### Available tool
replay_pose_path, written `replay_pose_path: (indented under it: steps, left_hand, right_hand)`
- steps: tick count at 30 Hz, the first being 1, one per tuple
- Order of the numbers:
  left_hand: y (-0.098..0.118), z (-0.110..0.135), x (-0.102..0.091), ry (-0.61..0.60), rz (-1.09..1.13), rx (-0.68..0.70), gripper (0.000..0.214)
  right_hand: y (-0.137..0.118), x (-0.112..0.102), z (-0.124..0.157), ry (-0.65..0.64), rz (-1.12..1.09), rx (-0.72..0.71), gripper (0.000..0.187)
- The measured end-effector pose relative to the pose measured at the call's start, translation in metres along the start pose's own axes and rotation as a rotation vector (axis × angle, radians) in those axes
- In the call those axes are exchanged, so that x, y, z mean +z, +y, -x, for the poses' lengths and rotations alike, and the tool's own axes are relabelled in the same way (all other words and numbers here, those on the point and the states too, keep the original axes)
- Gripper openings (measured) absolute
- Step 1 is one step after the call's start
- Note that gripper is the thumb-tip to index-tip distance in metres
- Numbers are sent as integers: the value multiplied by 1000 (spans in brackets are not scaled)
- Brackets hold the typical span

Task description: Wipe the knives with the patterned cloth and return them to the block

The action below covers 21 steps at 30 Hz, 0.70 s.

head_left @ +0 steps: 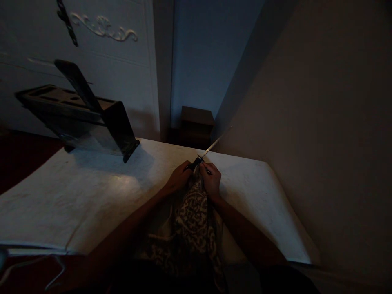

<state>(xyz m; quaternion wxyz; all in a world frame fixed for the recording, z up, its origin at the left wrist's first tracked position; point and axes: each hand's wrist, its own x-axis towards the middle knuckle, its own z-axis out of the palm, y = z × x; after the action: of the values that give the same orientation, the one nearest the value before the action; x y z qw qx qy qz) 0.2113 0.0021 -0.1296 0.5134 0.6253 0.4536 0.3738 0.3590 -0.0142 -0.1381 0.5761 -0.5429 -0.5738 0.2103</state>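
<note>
A knife [211, 148] with a dark handle and a long thin blade points up and to the right over the white table [92, 192]. My left hand [179, 177] is closed round the knife's dark handle. My right hand [211, 179] is closed too, pinching at the handle end along with the patterned brown-and-white cloth [192, 216]. The cloth hangs down from both hands towards my lap. The room is dim, so the fingers' exact hold is hard to make out.
A dark knife block [76, 118] stands tilted at the table's far left, one handle sticking up from it. A plain wall runs close along the right. A small dark cabinet [196, 122] sits beyond the table's far edge. A metal wire frame [33, 269] lies bottom left.
</note>
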Motion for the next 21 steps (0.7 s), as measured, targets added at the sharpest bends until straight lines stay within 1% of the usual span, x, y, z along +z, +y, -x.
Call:
replay_pose_path:
  steps: [3,5,9,14,18,21]
  left_hand:
    - [3,1,1,30,-24,9,32]
    - [3,1,3,41,-61,23,36]
    - [-3,1,4,37,-120,61,36]
    - [-13,-3,3,25,-115,93,34]
    - [-14,-4,2,30,-106,127,33]
    - [-13,-3,0,41,-64,107,31]
  right_hand:
    - [1,0,0,5,15,-1,24]
    - [3,1,0,8,13,4,24]
    - [5,2,1,19,16,25,24]
    - [6,0,1,12,20,50,26]
    - [7,-1,1,8,6,55,25]
    - [6,-1,1,-7,-6,37,24]
